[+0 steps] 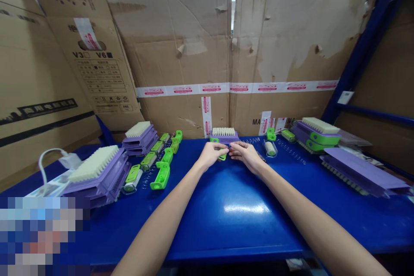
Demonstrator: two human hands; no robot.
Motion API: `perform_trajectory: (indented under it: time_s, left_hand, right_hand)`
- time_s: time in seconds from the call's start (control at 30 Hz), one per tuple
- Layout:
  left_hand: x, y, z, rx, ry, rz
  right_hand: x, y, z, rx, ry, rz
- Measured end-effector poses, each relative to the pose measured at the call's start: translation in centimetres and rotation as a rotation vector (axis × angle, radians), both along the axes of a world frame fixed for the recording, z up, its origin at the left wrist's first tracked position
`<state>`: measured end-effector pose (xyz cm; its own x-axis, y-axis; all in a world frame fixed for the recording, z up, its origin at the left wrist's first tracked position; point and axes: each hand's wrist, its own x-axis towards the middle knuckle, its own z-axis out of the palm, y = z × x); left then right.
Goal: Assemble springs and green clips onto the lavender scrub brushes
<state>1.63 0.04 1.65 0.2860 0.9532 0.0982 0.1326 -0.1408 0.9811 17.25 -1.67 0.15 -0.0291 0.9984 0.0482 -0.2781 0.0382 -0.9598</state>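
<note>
Viewed remotely, my landmark is the purple plastic block with white bristles (224, 132) at the back centre. Just in front of it, my left hand (210, 154) pinches a small bright-green plastic piece (222, 155); my right hand (246, 154) has its fingertips drawn together close by, contents too small to tell. Risk, my judgement: the green piece is gripped only at its edge, so an uneven push could flick it out onto the slick surface. Second risk: the loose silver coil spring (253, 140) just right of the block lies near my right hand; a careless knuckle could roll it. The clear-cased white cylinder (270, 148), farther right, might tip if bumped. Surface: glossy blue tabletop (226, 228), glare well in front of the block. Room: brown cardboard panels (181, 58) behind the block, crossed by red-printed white tape (183, 89); blue metal shelving post (354, 54) well to its right.
</note>
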Motion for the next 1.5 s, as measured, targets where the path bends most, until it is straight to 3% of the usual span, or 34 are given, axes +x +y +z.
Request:
perform_trajectory:
  time_s: [0.2, 0.4, 0.6, 0.8, 1.0, 1.17, 1.5]
  left_hand:
    - [-0.1, 0.0, 0.2, 0.022, -0.11, -0.017]
    - [0.2, 0.5, -0.3, 0.046, -0.135, 0.038]
    - [0.5, 0.9, -0.7, 0.118, -0.073, 0.107]
    - [0.3, 0.8, -0.7, 0.184, -0.036, 0.137]
    - [0.0, 0.6, -0.6, 0.344, 0.148, 0.18]
    - [0.0, 0.5, -0.6, 0.43, 0.173, 0.215]
    - [0.3, 0.1, -0.7, 0.428, 0.172, 0.213]
  right_hand:
    - [0.3, 0.1, 0.3, -0.029, 0.156, 0.057]
    - [0.3, 0.1, 0.2, 0.063, 0.05, -0.022]
    - [0.0, 0.1, 0.1, 0.203, -0.111, -0.114]
    - [0.2, 0.1, 0.3, 0.211, -0.08, -0.106]
    - [-0.2, -0.5, 0.7, 0.232, -0.216, -0.084]
    - [-0.6, -0.8, 1.1, 0.255, -0.231, -0.1]
    - [-0.7, -0.7, 0.8, 0.24, -0.225, -0.099]
